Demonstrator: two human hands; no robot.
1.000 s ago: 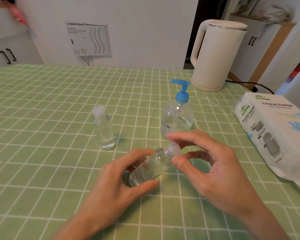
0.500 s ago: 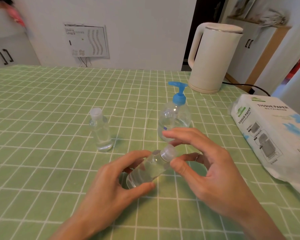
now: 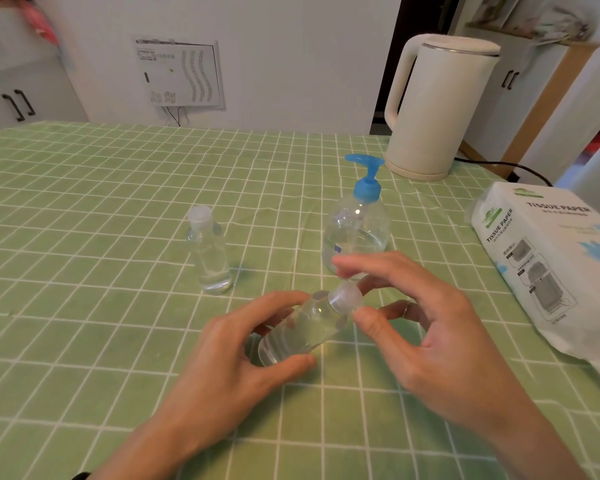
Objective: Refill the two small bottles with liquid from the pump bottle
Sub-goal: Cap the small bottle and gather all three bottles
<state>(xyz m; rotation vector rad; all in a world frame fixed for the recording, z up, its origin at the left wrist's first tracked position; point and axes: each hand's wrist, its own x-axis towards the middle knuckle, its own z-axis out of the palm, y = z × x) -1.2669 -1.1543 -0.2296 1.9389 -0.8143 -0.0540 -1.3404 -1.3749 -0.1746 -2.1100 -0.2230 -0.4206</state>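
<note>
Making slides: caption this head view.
Left hand holds a tilted small bottle while right hand pinches its cap; second bottle and pump bottle stand behind.

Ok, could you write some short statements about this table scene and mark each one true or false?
1. The left hand grips a tilted small bottle. True.
2. The right hand pinches that bottle's cap. True.
3. The second small bottle lies on its side. False: it stands upright with its cap on.
4. The pump bottle has a red pump head. False: the pump head is blue.
5. The tissue paper pack lies to the right of both hands. True.
</note>
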